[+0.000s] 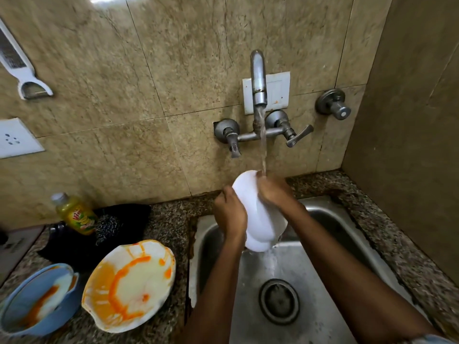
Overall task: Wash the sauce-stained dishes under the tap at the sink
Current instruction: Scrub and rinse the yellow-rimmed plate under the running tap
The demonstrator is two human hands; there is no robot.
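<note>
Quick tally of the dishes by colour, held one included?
White, in both hands under the tap: 1
White, orange-stained, on the counter: 1
Blue bowl, orange-stained, on the counter: 1
Total: 3

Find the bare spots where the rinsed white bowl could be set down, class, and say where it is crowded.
Free: the counter strip right of the sink, up to the side wall; the narrow ledge behind the sink, below the tap; the basin floor around the drain. Crowded: left counter, taken by the stained plate, blue bowl, bottle and dark cloth.
</note>
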